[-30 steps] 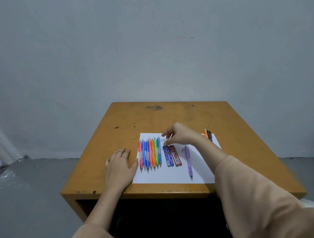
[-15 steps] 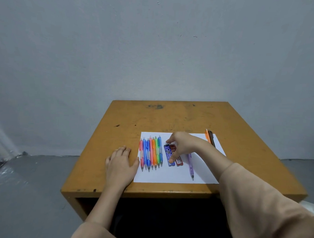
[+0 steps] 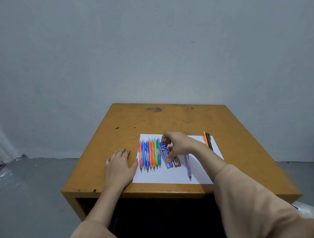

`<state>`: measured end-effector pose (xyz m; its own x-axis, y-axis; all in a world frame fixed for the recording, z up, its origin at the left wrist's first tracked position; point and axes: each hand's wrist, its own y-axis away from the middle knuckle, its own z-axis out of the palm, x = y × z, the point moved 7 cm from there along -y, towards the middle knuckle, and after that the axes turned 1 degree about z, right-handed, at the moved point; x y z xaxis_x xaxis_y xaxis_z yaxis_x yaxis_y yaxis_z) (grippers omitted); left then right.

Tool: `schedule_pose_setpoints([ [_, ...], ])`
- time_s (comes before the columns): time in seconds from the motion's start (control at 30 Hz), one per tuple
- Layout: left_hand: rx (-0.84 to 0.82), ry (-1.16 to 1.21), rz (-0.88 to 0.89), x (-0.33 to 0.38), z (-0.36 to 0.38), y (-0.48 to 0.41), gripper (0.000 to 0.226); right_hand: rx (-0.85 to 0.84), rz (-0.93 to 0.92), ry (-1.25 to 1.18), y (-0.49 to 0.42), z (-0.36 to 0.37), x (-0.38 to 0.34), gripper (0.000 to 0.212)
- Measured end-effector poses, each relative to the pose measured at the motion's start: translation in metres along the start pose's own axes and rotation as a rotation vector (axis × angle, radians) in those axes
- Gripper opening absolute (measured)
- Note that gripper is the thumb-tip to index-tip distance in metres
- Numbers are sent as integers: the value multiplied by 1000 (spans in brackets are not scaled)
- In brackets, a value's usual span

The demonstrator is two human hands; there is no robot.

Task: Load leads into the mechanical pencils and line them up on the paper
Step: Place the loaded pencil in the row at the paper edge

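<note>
A white sheet of paper (image 3: 168,177) lies on the yellow-brown desk (image 3: 152,120). Several coloured mechanical pencils (image 3: 150,155) lie side by side on its left part, tips toward me. My right hand (image 3: 178,144) pinches the blue lead case (image 3: 166,154) between thumb and fingers and tilts it up off the paper. A red lead case (image 3: 176,161) lies just right of it, partly under my hand. A purple pencil (image 3: 188,167) lies alone further right. My left hand (image 3: 120,166) rests flat on the desk, thumb at the paper's left edge.
An orange pencil (image 3: 205,140) and a dark one (image 3: 209,143) lie at the paper's far right corner. A grey wall stands behind the desk. A white object (image 3: 305,209) shows at the right edge beyond the desk.
My right hand came down from above the pencil row onto the blue lead case, took hold of it and raised its far end. My left hand stayed put.
</note>
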<state>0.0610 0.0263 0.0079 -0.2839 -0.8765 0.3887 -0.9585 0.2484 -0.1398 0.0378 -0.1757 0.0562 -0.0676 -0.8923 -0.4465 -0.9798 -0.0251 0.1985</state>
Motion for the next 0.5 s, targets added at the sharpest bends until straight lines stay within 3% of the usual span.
schedule_pose_setpoints([
  [0.2,10,7,4,0,-1,2,57,89,-89,-391,26,-4,-12,47],
  [0.5,37,47,80,7,-4,1,48,384,-123,-657,59,-24,-6,37],
])
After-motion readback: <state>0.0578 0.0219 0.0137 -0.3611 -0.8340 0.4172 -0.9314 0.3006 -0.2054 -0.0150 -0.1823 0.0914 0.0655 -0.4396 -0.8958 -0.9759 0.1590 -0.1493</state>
